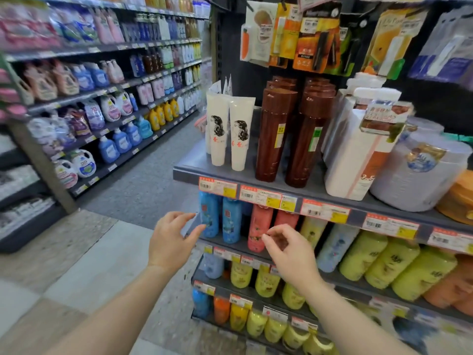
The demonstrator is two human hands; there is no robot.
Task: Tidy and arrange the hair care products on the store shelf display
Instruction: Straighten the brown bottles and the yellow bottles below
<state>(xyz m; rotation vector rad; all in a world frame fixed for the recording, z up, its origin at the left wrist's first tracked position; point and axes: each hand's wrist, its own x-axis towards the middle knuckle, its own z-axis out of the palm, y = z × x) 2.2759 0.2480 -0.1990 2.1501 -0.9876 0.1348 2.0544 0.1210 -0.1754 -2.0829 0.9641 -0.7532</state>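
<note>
Both my hands hover in front of the second shelf and hold nothing. My left hand [172,239] has loosely spread fingers just left of two blue bottles [220,219]. My right hand [289,248] has loosely curled fingers in front of the pink bottles [259,224]. On the top shelf [189,172] stand two white tubes [229,134] with a long-haired head printed on them, then tall brown bottles [291,134], white packs [358,149] and a lilac tub [419,172]. Yellow-green bottles [376,260] fill the lower shelves to the right.
Carded items [294,34] hang on pegs above the top shelf. Price labels [261,197] line the shelf edges. An aisle [143,185] runs away to the left, flanked by long shelves of detergent jugs [115,139]. Tiled floor [84,267] lies under my arms.
</note>
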